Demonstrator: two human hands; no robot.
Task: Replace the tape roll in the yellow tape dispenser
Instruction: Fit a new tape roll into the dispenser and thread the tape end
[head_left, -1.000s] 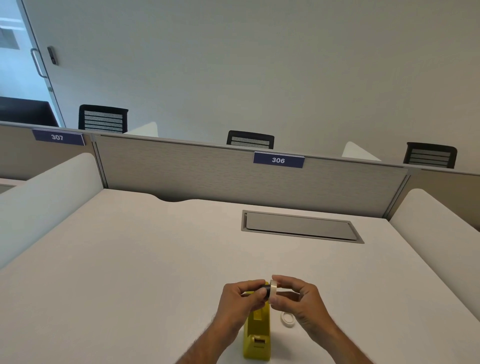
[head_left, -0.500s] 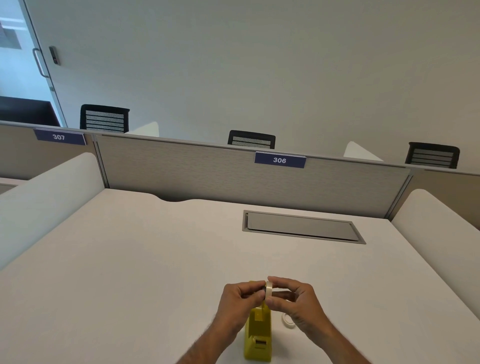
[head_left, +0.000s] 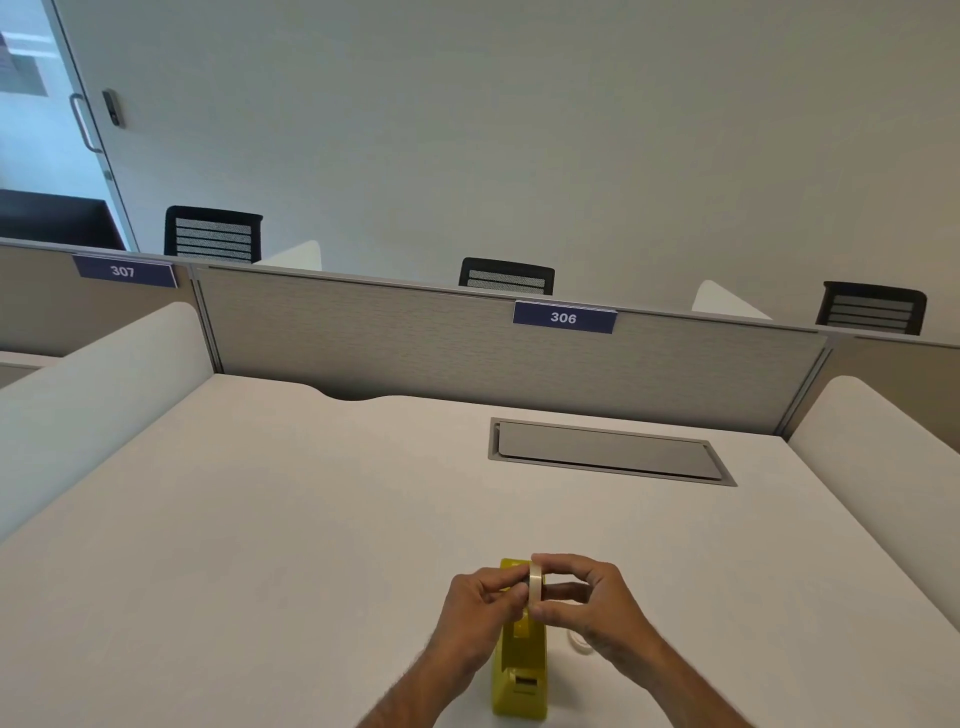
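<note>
Mostly the view is a wide white desk (head_left: 260, 519), walled at its far edge by a grey partition (head_left: 415, 343) carrying a label reading 306 (head_left: 564, 317), with a closed grey cable hatch (head_left: 608, 452) set into the far right of the surface. Near the bottom edge stands the yellow tape dispenser (head_left: 521, 670), lengthwise, its cutter end nearest the person. Just above it both hands meet: the left hand (head_left: 480, 618) and right hand (head_left: 597, 608) pinch a pale tape roll (head_left: 535, 584) from either side, held upright on edge over the dispenser's cradle. A small white ring (head_left: 581, 642) lies on the desk just right of the dispenser, partly hidden, possibly the spent core. The roll looks light, stiff and smooth-sided, so gripping its flat faces seems safest; the dispenser probably sits heavy and steady.
</note>
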